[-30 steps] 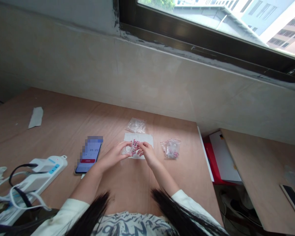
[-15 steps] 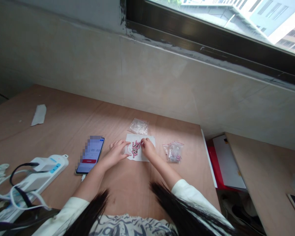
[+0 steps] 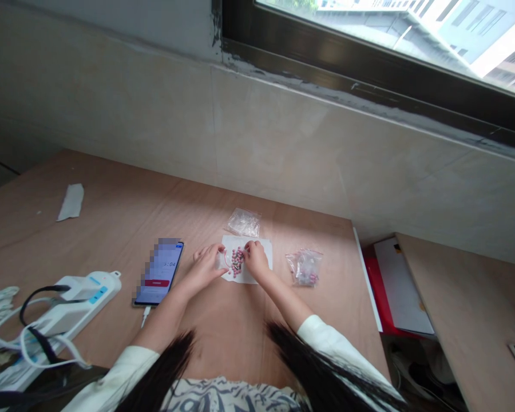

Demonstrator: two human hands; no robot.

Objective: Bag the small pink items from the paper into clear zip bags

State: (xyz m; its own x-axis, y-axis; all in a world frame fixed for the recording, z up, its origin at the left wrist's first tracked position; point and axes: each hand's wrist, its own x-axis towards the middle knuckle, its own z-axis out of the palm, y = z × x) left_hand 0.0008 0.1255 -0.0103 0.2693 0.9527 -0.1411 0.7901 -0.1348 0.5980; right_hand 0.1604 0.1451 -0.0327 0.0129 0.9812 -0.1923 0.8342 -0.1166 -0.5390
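Two bare hands, one scatter of pink and dark beads [image 3: 236,266] lying between them on a white sheet [image 3: 234,240]. Left hand [image 3: 203,268]: thumb and forefinger standing apart around a clear plastic piece [image 3: 220,262], perhaps a bag; whether they are gripping it, I cannot tell. Right hand [image 3: 256,260]: fingertips bending at the pile's right edge; anything pinched is escaping my view. Handling, as I am judging it: moving few beads at once, keeping strays on the sheet. Against a second ago: hands standing wider apart, beads showing more fully.

sleeves [image 3: 321,335]: off-white, plain, three-quarter length | garment front [image 3: 240,396]: pale, dark squiggly print
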